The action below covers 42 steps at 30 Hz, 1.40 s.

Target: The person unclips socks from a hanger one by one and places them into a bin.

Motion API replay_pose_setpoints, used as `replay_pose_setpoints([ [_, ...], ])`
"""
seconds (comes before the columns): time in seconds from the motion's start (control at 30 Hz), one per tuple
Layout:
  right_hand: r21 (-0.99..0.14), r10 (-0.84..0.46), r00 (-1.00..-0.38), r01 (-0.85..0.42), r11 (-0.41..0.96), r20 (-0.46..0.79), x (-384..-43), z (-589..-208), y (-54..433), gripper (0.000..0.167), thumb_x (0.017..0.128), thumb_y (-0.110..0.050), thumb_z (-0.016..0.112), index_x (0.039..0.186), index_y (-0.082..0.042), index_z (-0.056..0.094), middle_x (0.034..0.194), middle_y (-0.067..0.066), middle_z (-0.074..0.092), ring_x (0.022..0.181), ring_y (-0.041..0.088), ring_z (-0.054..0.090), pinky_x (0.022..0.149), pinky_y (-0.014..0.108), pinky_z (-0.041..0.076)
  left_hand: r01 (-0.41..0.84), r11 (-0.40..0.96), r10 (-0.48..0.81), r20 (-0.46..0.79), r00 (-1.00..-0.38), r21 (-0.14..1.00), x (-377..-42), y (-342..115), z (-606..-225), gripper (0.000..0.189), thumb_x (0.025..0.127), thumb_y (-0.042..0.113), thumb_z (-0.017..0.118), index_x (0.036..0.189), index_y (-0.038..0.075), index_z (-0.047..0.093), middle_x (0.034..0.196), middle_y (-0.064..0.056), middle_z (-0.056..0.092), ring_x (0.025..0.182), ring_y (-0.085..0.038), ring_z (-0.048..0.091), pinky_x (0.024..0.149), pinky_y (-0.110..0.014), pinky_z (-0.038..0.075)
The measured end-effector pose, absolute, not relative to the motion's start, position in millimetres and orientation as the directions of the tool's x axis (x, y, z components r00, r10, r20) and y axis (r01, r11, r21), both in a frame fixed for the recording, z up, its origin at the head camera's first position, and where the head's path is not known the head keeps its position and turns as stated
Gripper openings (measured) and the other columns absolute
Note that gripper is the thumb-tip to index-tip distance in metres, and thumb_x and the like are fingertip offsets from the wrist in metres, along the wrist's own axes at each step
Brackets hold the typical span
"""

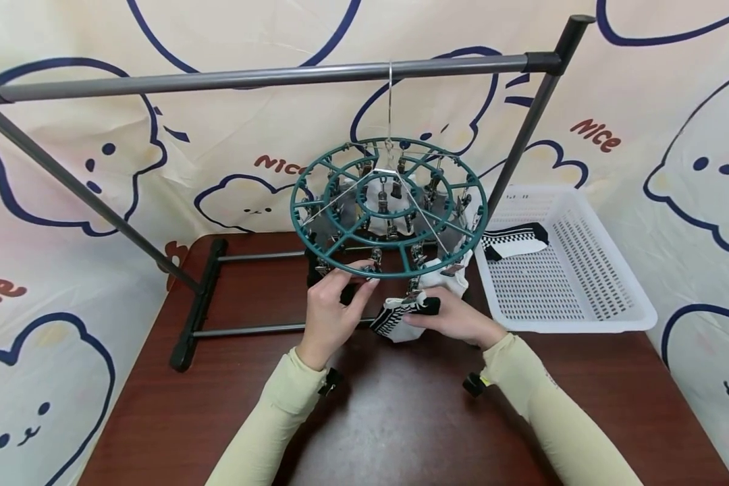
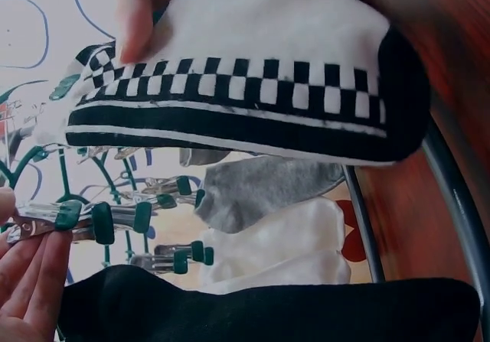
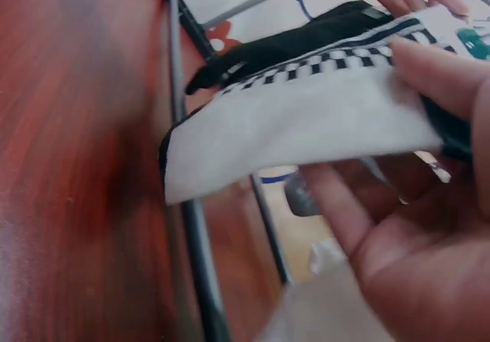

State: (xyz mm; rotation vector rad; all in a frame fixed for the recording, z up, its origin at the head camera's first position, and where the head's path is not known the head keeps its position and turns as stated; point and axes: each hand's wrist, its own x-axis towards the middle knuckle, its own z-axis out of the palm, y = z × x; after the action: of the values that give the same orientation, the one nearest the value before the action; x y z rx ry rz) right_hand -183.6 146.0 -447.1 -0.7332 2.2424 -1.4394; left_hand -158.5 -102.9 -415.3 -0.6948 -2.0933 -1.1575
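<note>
A round green clip hanger [image 1: 401,275] hangs by its hook, with several socks clipped around it. At its near rim my left hand [image 1: 334,310] pinches a metal clip with green tips [image 2: 67,214] between thumb and fingers. My right hand [image 1: 455,317] grips a white sock with a black-and-white checkered band [image 2: 268,36] near its cuff, thumb on top and fingers beneath. The sock's toe points toward me, and a green clip tip [image 3: 475,43] shows at the cuff end. A black sock [image 2: 268,311] and a grey sock [image 2: 268,189] hang close by.
A dark metal rack [image 1: 249,79] spans above, its feet and lower bars on the brown table [image 1: 376,432]. At the right, a white plastic basket [image 1: 640,320] contains another checkered sock [image 1: 516,241]. Patterned cloth [image 1: 42,256] surrounds the table.
</note>
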Motion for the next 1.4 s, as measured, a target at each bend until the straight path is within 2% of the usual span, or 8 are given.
replay_pose_setpoints([
  [0.07,-0.927,-0.600,-0.800,-0.208,0.312,-0.023,-183,-450,143,0.011,0.097,-0.023,0.074,0.094,-0.013,0.074,0.084,-0.004,0.068,0.079,0.011,0.060,0.076,0.026,0.050,0.699,0.459,0.130,0.737,-0.663,0.548,-158,-103,-417,0.032,0.093,0.012,0.078,0.124,0.006,0.072,0.118,-0.009,0.076,0.093,-0.020,0.076,0.082,-0.034,0.062],
  [0.17,-0.926,-0.586,-0.810,-0.199,0.321,-0.029,-182,-453,140,0.024,0.097,-0.023,0.075,0.078,-0.013,0.064,0.069,-0.010,0.053,0.066,0.006,0.048,0.067,0.023,0.043,0.692,0.430,0.115,0.725,-0.679,0.580,-157,-104,-420,0.033,0.093,0.010,0.079,0.125,0.007,0.072,0.119,-0.008,0.076,0.093,-0.020,0.076,0.083,-0.033,0.062],
  [0.27,-0.931,-0.585,-0.811,-0.196,0.307,-0.023,-181,-455,139,0.028,0.098,-0.021,0.073,0.076,-0.010,0.060,0.067,-0.008,0.045,0.064,0.007,0.042,0.064,0.024,0.039,0.680,0.393,0.097,0.707,-0.701,0.619,-157,-105,-421,0.035,0.093,0.010,0.079,0.127,0.009,0.071,0.116,-0.007,0.076,0.092,-0.019,0.076,0.083,-0.033,0.062],
  [0.47,-0.954,-0.558,-0.830,-0.157,0.257,-0.014,-179,-457,136,0.017,0.101,-0.018,0.069,0.091,-0.005,0.070,0.077,-0.005,0.056,0.073,0.009,0.050,0.070,0.024,0.043,0.673,0.385,0.092,0.699,-0.709,0.631,-156,-106,-420,0.044,0.089,0.013,0.084,0.129,0.009,0.068,0.113,-0.007,0.077,0.093,-0.019,0.076,0.085,-0.035,0.061],
  [0.87,-0.962,-0.546,-0.837,-0.119,0.244,-0.035,-177,-457,133,0.018,0.103,-0.017,0.066,0.109,-0.002,0.074,0.098,-0.002,0.069,0.090,0.010,0.060,0.083,0.026,0.049,0.723,0.470,0.094,0.787,-0.610,0.505,-151,-103,-423,0.053,0.080,0.005,0.089,0.128,0.003,0.067,0.122,-0.011,0.071,0.110,-0.026,0.068,0.096,-0.038,0.057],
  [1.2,-0.964,-0.576,-0.817,-0.131,0.230,-0.026,-178,-456,130,0.015,0.103,-0.016,0.066,0.096,-0.003,0.068,0.086,-0.003,0.061,0.079,0.010,0.053,0.076,0.027,0.046,0.767,0.551,-0.079,0.935,-0.345,0.329,-146,-99,-426,0.038,0.086,0.016,0.087,0.105,-0.004,0.061,0.098,-0.018,0.061,0.092,-0.032,0.059,0.085,-0.034,0.052],
  [1.33,-0.970,-0.582,-0.813,-0.118,0.214,-0.029,-177,-457,131,0.014,0.103,-0.015,0.066,0.102,-0.001,0.070,0.091,-0.002,0.064,0.082,0.009,0.056,0.078,0.025,0.048,0.796,0.600,0.067,0.987,-0.148,0.079,-146,-95,-424,0.018,0.091,0.010,0.080,0.094,-0.001,0.066,0.087,-0.011,0.063,0.078,-0.025,0.062,0.072,-0.032,0.055],
  [1.4,-0.972,-0.586,-0.810,-0.114,0.204,-0.028,-178,-459,132,0.017,0.103,-0.014,0.065,0.108,0.001,0.071,0.096,-0.001,0.068,0.086,0.008,0.060,0.080,0.025,0.050,0.804,0.594,0.173,0.980,-0.099,-0.023,-146,-91,-424,0.009,0.093,0.006,0.076,0.094,-0.001,0.070,0.085,-0.009,0.067,0.074,-0.021,0.066,0.069,-0.031,0.058],
])
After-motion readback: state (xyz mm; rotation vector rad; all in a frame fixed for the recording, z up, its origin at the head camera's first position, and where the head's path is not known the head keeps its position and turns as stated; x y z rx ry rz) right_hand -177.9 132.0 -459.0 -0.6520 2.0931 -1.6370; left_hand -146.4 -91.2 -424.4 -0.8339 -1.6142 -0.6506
